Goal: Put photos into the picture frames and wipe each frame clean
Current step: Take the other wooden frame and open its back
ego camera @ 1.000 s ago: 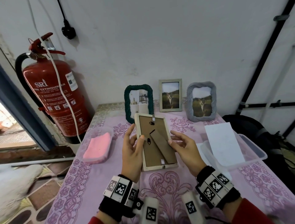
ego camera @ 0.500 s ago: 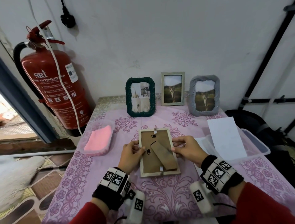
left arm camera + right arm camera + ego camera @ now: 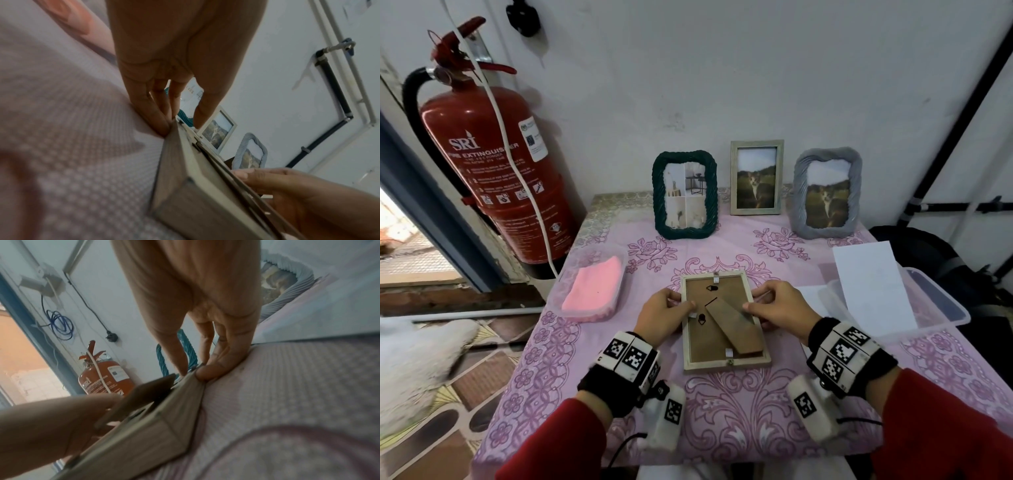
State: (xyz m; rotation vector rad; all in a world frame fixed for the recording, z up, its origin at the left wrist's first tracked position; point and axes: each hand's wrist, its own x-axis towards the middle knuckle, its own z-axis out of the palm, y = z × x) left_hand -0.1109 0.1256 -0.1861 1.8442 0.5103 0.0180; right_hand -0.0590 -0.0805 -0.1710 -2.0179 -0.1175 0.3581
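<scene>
A beige picture frame (image 3: 703, 346) lies face down on the pink tablecloth, its brown backing board and folded stand facing up. My left hand (image 3: 681, 306) pinches its left edge, thumb on the back and fingers at the rim. My right hand (image 3: 755, 301) pinches the right edge the same way. The left wrist view shows the left hand (image 3: 180, 126) on the frame's (image 3: 185, 186) side wall. The right wrist view shows the right hand (image 3: 194, 371) on the frame's (image 3: 154, 426) opposite rim. The frame's glass side is hidden.
Three filled frames stand at the table's back: green rope (image 3: 684, 195), beige (image 3: 756, 178), grey (image 3: 827, 197). A pink cloth (image 3: 594, 289) lies in a tray at left. A clear plastic box (image 3: 945, 308) with white paper (image 3: 873, 291) sits at right. A fire extinguisher (image 3: 496, 171) hangs left.
The frame has come down from being held up and tilted to lying flat on the table. Both hands have shifted to grip its side edges.
</scene>
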